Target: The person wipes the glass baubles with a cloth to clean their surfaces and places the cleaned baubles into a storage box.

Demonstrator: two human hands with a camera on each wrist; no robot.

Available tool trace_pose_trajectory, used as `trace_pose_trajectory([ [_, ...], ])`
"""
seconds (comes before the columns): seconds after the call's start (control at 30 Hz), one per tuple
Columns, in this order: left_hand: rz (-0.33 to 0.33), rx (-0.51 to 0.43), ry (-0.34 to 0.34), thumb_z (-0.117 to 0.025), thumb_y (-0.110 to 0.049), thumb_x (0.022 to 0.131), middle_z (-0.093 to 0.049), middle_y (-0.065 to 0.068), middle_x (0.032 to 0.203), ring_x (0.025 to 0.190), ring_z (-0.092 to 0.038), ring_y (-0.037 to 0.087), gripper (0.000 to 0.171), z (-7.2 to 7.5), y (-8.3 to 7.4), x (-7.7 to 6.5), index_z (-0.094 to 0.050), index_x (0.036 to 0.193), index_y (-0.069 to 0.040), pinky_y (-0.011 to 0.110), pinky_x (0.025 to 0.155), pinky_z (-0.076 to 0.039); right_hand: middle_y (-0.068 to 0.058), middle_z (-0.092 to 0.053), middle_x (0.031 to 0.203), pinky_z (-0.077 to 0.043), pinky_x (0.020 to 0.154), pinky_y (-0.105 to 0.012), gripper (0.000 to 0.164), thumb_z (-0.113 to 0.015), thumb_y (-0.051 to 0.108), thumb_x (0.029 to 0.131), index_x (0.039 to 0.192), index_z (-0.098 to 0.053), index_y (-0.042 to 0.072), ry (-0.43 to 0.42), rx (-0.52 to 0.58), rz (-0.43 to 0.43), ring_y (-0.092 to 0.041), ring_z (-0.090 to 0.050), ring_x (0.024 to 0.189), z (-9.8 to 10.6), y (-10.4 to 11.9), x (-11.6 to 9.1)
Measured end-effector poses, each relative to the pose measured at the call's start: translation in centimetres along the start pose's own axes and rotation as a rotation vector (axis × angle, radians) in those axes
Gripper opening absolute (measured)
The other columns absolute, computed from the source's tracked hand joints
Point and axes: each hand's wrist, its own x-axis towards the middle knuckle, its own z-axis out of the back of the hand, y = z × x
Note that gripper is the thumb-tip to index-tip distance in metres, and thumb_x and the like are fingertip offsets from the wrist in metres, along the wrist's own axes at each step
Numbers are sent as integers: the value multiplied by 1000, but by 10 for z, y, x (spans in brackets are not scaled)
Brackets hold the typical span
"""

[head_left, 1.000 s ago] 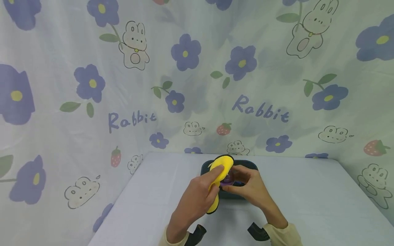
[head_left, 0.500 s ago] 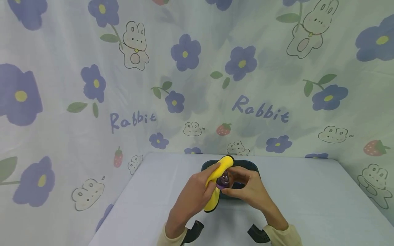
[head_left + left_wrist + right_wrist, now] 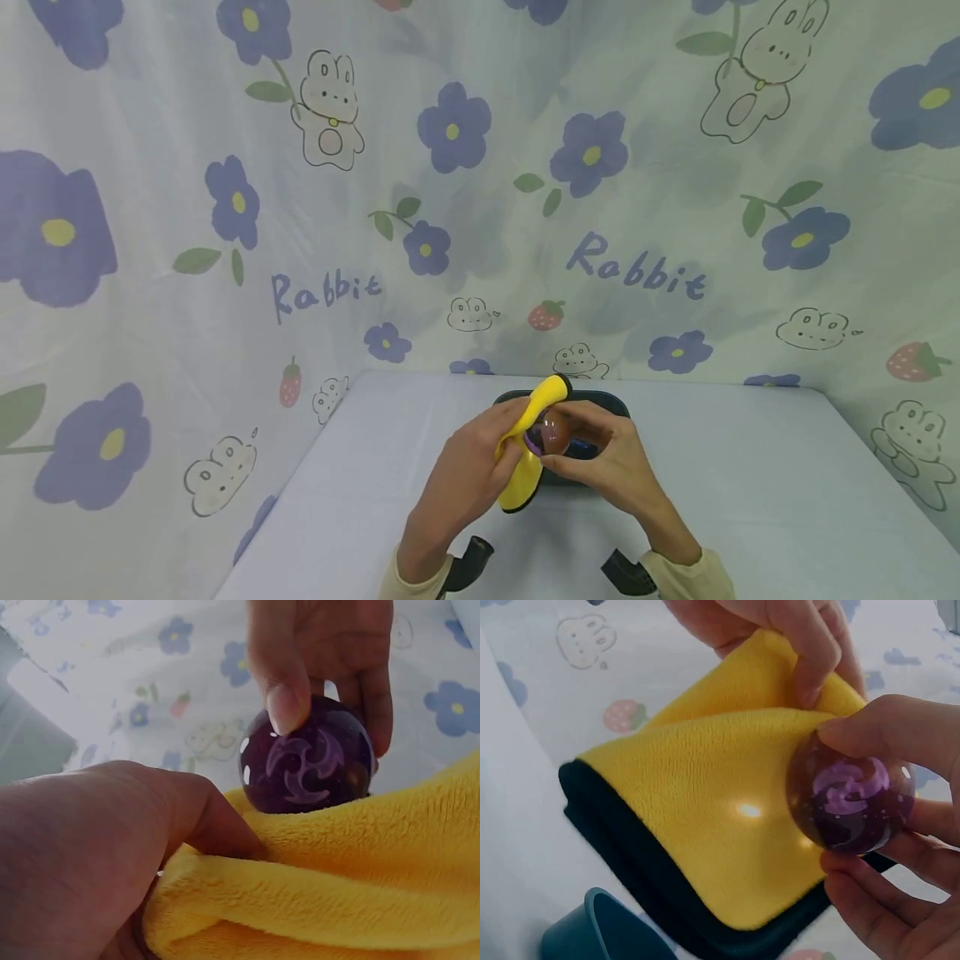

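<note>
My left hand (image 3: 468, 467) grips a folded yellow cloth (image 3: 705, 780) with a dark edge, the thumb pressed into its fold in the left wrist view. My right hand (image 3: 618, 454) pinches a glossy, see-through purple ball (image 3: 307, 761) between thumb and fingers. A pale swirl shows inside the ball. In the right wrist view the ball (image 3: 851, 795) lies right against the cloth's plush face. Both hands are raised over a dark teal bin (image 3: 611, 403), which the hands and cloth partly cover in the head view.
The bin (image 3: 615, 930) stands on a white table (image 3: 750, 483), with something dark blue inside it. Behind the table hangs a curtain (image 3: 510, 208) printed with flowers and rabbits. Black curved pieces (image 3: 628, 573) show at both wrists.
The cloth has drawn back from the ball and its top has narrowed, so more of the ball shows. The ball has turned in the right hand's fingers, its orange-tinted side now facing the head camera.
</note>
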Motion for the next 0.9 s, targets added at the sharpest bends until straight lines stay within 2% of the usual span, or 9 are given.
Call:
trace_pose_trajectory([
  [0.1,7,-14,16,-58,-5,95,-73,3,123,88,-64,9,50,0,1,0,-60,145,-9,26,84,-60,-9,-71,121,-61,88,-27,57,-88,5,76,129,-70,14,-41,-5,-9,-11,-72,100,0,1,0],
  [0.17,16,-30,38,-56,-4,96,-74,5,117,85,-63,10,51,0,2,0,-58,146,-6,24,82,-59,-11,-72,119,-60,88,-26,58,-88,3,76,130,-69,13,-67,-6,-7,-12,-72,97,1,0,0],
  [0.37,54,-65,105,-54,-6,97,-75,8,118,87,-64,10,52,-1,2,0,-54,149,-3,25,84,-60,-17,-70,121,-58,91,-22,59,-86,-2,76,131,-67,7,-105,8,-26,-10,-69,92,3,-4,1],
  [0.47,61,-72,112,-54,-7,97,-74,7,120,88,-64,10,52,-1,2,-1,-54,149,-3,26,86,-60,-15,-69,125,-56,95,-21,58,-87,1,76,131,-67,8,-121,-5,-71,-7,-70,100,5,-6,2],
  [0.63,58,-78,111,-55,-7,97,-74,6,123,90,-64,10,51,-1,-1,-2,-56,148,-5,27,88,-59,-11,-71,125,-56,97,-25,57,-88,7,78,130,-67,10,-134,-39,-133,-6,-69,105,8,-8,2],
  [0.77,46,-78,103,-56,-6,97,-74,6,122,89,-63,10,51,-1,-5,-4,-56,148,-6,25,87,-59,-10,-70,130,-56,99,-29,57,-88,9,78,131,-67,10,-134,-57,-157,-6,-69,109,8,-11,2],
  [0.9,33,-82,89,-56,-5,97,-74,6,124,89,-62,10,50,0,-9,-4,-57,147,-7,25,86,-58,-11,-69,131,-56,99,-26,57,-87,10,80,133,-66,11,-123,-65,-161,-9,-71,109,7,-13,2],
])
